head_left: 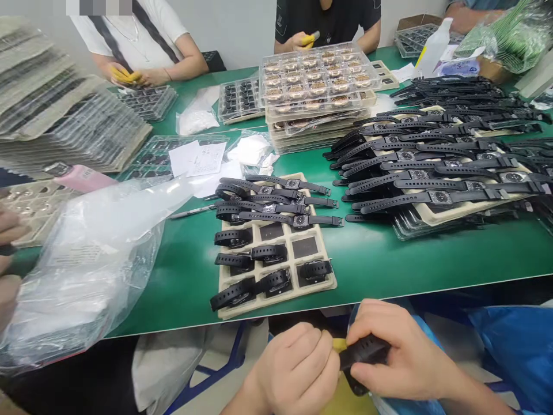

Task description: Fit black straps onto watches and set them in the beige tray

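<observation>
Below the table's front edge, my right hand (401, 351) is closed around a black smartwatch (369, 350), thumb and fingers gripping its perforated rubber strap. Part of the watch body shows beneath the thumb. My left hand (298, 366) is closed at the strap's left end, its fingertips hidden behind the knuckles. On the table ahead lies a cream compartment tray (280, 299). Several smartwatches with curled straps (271, 281) sit in its cells, and watches with straps laid flat (301, 221) lie across its far part. One bare cell (305, 246) shows on the right side.
At right, many flat-strapped watches (406, 202) cover stacked trays. Clear trays of watch bodies (315, 75) are piled at the back. A plastic bag (99, 253), pink bottle (88, 177), pen (193, 211) and tall tray stack (69, 115) occupy the left. Co-workers sit across; another person's hand (8, 230) shows at left.
</observation>
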Motion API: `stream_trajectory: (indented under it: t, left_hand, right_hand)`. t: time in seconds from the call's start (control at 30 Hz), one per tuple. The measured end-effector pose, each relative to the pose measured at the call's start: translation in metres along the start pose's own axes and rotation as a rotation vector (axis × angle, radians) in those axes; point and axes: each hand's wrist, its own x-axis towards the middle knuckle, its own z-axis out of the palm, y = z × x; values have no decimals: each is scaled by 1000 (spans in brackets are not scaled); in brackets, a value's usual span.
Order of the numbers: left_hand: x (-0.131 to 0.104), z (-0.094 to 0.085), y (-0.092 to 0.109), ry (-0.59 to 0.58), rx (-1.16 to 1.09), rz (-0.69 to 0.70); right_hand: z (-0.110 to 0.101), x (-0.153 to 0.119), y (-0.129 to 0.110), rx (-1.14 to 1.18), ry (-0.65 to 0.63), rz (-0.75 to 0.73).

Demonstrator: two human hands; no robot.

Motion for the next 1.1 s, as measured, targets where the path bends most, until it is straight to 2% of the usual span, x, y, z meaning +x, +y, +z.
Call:
stream_trajectory:
  t: [0.13,0.23,0.3,0.37,0.5,0.63,0.7,0.87,1.1]
  left_hand:
    - [2,-5,1,-8,34,6]
    - [-2,-2,0,-12,-19,-36]
    - [-8,4,-2,-23,-158,-169]
    - [-16,10,-2,-27,-366,-367]
    - [-25,18,4,60,-755,-733]
    - [-20,27,16,21,-1087,-877]
    - [-19,32,18,78,-1195,-952]
    - [-21,38,19,216,-1401,-1034]
    - [-25,42,22,234,-1410,-1097]
  right_hand:
    - [-1,-3,2,-6,43,-4]
    - [-3,-5,4,-25,42,8]
    - [-3,-6,6,-38,59,29]
    - [-3,-6,5,-46,88,67]
    - [-1,-1,-3,-61,39,94]
    - [0,6,-14,-25,-71,68]
    - [-1,6,-15,17,-65,65]
    - [-4,0,-8,105,-53,73]
    - [-2,-3,-2,138,-62,105]
